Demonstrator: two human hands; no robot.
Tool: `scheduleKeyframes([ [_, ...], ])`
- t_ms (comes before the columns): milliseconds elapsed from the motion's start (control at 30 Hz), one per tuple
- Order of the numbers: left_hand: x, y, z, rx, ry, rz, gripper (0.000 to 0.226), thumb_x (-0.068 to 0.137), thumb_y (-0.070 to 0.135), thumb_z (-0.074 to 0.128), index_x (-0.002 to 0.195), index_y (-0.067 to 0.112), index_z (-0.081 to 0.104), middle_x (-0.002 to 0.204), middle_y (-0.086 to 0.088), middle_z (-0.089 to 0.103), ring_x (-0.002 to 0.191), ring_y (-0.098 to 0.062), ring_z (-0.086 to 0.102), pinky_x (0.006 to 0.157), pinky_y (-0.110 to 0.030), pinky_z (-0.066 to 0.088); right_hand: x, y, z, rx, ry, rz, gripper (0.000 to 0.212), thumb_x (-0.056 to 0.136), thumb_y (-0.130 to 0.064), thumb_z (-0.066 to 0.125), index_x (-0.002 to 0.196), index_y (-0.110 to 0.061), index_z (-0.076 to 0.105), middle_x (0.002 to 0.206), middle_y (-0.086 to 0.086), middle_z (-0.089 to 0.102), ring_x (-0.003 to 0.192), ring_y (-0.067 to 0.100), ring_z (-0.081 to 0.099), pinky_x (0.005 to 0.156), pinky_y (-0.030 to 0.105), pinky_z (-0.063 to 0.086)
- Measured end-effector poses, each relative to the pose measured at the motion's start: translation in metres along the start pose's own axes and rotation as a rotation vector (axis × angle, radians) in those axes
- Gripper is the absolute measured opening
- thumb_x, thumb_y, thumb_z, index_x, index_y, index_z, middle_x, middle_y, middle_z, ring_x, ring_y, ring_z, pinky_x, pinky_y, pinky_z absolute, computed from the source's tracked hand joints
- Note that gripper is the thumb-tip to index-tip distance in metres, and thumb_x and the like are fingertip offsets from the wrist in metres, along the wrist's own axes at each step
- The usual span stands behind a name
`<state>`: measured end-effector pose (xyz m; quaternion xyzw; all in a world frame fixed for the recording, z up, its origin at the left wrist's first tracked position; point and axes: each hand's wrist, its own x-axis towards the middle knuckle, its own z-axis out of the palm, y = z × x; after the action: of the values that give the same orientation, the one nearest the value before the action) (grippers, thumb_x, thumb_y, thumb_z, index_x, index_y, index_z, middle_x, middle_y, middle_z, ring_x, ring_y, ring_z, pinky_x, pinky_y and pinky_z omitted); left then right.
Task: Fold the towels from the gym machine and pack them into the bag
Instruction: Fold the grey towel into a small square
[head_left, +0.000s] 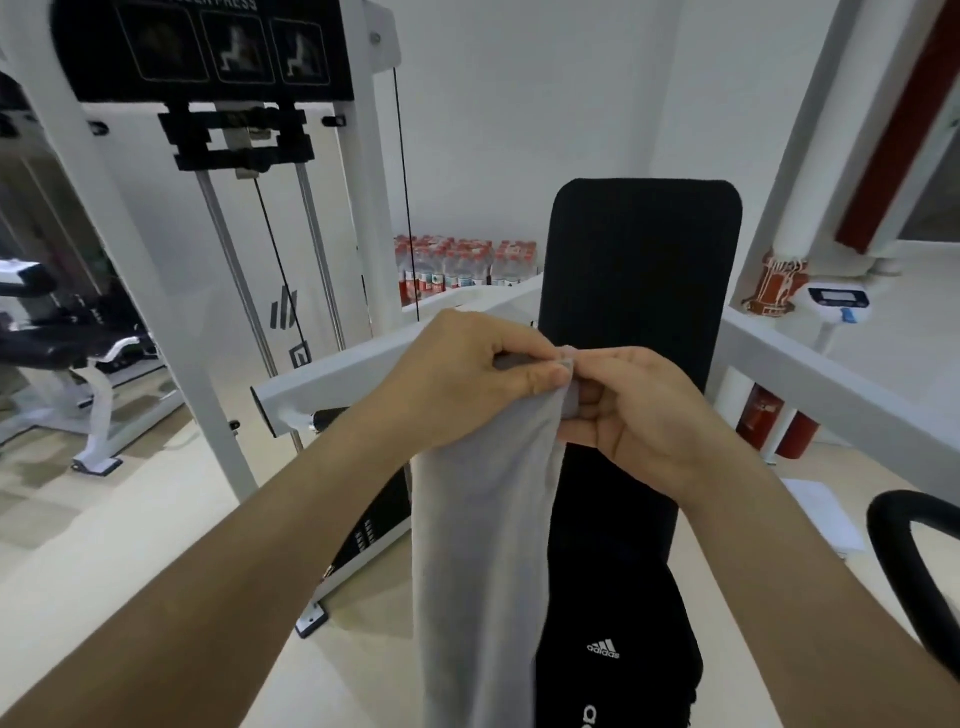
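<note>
- Towel count for the head view: just one long light grey cloth towel (483, 545). It's held up in the air in front of the machine, hangs straight down from both hands and runs off the bottom edge of the shot.
- Left hand (467, 374) comes in from the lower left on a stretched-out forearm, knuckles up. The thumb and curled fingers are pinching the towel's top edge.
- Right hand (639, 410) comes in from the lower right, thumb on top and fingers curled in, clamped on the same top end of the towel.
- So that's two hands, bunched right up against each other at the towel's top. Can't tell if the fingertips actually touch.
- One black fabric bag with a white adidas logo (613, 623) sits low in the middle, on the black pad under the hands. It's just right of the hanging towel and partly hidden behind it. Can't tell whether it's open.
- One tall black padded backrest (639, 260) stands upright behind the hands, with the white metal frame of the gym machine (322, 379) running out to both sides.
- Further back there are shrink-wrapped packs of red-capped water bottles (457, 265) against the wall, too many to count.
- Two red fire extinguishers (797, 431) stand on the floor at right.
</note>
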<state>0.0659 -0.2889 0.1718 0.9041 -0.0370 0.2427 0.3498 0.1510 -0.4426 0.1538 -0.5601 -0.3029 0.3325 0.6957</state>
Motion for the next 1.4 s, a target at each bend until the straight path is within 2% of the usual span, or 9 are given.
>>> scheduleKeyframes([
  [367, 0.033, 0.025, 0.029, 0.094, 0.128, 0.013, 0.009, 0.085, 0.040, 0.068, 0.082, 0.036, 0.075, 0.073, 0.020, 0.071, 0.075, 0.004, 0.065, 0.071, -0.014, 0.051, -0.015, -0.013, -0.032, -0.028, -0.065, -0.078, 0.034, 0.091, -0.017, 0.058, 0.121, -0.004, 0.064, 0.118, 0.015, 0.069, 0.112, 0.027, 0.065, 0.095, 0.040, 0.053],
  [533, 0.040, 0.036, 0.031, -0.162, 0.058, -0.054, 0.007, 0.084, 0.033, 0.071, 0.080, 0.032, 0.076, 0.075, 0.014, 0.074, 0.074, -0.001, 0.069, 0.073, -0.020, 0.056, -0.013, -0.017, -0.038, -0.038, 0.009, -0.133, 0.031, 0.090, -0.004, 0.059, 0.121, -0.001, 0.064, 0.118, 0.014, 0.069, 0.111, 0.027, 0.066, 0.093, 0.039, 0.054],
  [667, 0.040, 0.036, 0.035, -0.040, 0.106, 0.086, 0.005, 0.084, 0.033, 0.071, 0.086, 0.037, 0.074, 0.078, 0.022, 0.072, 0.078, 0.005, 0.066, 0.077, -0.018, 0.054, -0.013, -0.015, -0.037, -0.032, 0.081, -0.175, 0.027, 0.091, -0.006, 0.056, 0.116, -0.005, 0.067, 0.109, 0.010, 0.073, 0.105, 0.023, 0.069, 0.086, 0.033, 0.057],
  [800, 0.037, 0.038, 0.017, 0.154, -0.185, -0.009, 0.030, 0.072, 0.047, 0.077, 0.092, 0.035, 0.059, 0.076, 0.016, 0.065, 0.071, -0.002, 0.061, 0.066, -0.023, 0.053, -0.018, -0.021, -0.041, -0.297, 0.234, -0.305, 0.025, 0.092, 0.001, 0.056, 0.101, -0.016, 0.072, 0.094, 0.002, 0.076, 0.091, 0.012, 0.072, 0.078, 0.024, 0.058],
  [900, 0.032, 0.037, 0.001, 0.477, -0.448, -0.092, 0.033, 0.070, 0.053, 0.076, 0.088, 0.027, 0.064, 0.079, 0.009, 0.065, 0.072, -0.007, 0.060, 0.070, -0.031, 0.052, -0.022, -0.022, -0.046, -0.785, 0.384, -0.535, 0.030, 0.092, 0.002, 0.056, 0.095, -0.026, 0.067, 0.089, -0.014, 0.070, 0.082, -0.005, 0.065, 0.077, 0.007, 0.049],
  [967, 0.030, 0.039, 0.000, 0.788, -0.514, -0.021, 0.034, 0.081, 0.055, 0.064, 0.089, 0.021, 0.062, 0.071, 0.008, 0.057, 0.064, -0.004, 0.050, 0.066, -0.029, 0.045, -0.019, -0.009, -0.047, -1.095, 0.464, -0.695, 0.026, 0.092, 0.000, 0.057, 0.107, -0.020, 0.066, 0.095, -0.009, 0.068, 0.086, 0.003, 0.064, 0.083, 0.013, 0.050],
  [1067, 0.026, 0.041, 0.002, 1.104, -0.269, 0.235, 0.039, 0.094, 0.060, 0.032, 0.085, 0.025, 0.046, 0.059, 0.008, 0.040, 0.053, -0.008, 0.035, 0.061, -0.028, 0.033, -0.014, 0.010, -0.056, -1.294, 0.582, -0.835, 0.032, 0.086, 0.004, 0.064, 0.115, -0.009, 0.061, 0.099, 0.006, 0.070, 0.076, 0.026, 0.068, 0.069, 0.041, 0.060],
  [1200, 0.023, 0.030, 0.004, 1.035, 0.045, 0.485, 0.045, 0.093, 0.056, 0.034, 0.073, 0.020, 0.054, 0.050, 0.007, 0.038, 0.044, -0.016, 0.033, 0.046, -0.020, 0.024, -0.016, 0.016, -0.060, -1.336, 0.694, -0.886, 0.040, 0.083, -0.001, 0.067, 0.114, -0.015, 0.047, 0.089, 0.009, 0.068, 0.054, 0.028, 0.061, 0.049, 0.044, 0.057],
  [1400, 0.018, 0.029, 0.016, 0.734, 0.095, 0.102, 0.054, 0.084, 0.071, 0.041, 0.128, 0.040, 0.041, 0.071, 0.012, 0.055, 0.060, -0.008, 0.044, 0.056, -0.025, 0.031, -0.021, 0.013, -0.048, -1.248, 0.616, -0.944, 0.018, 0.095, -0.025, 0.051, 0.111, -0.019, 0.048, 0.087, 0.000, 0.069, 0.060, 0.012, 0.061, 0.058, 0.023, 0.053],
])
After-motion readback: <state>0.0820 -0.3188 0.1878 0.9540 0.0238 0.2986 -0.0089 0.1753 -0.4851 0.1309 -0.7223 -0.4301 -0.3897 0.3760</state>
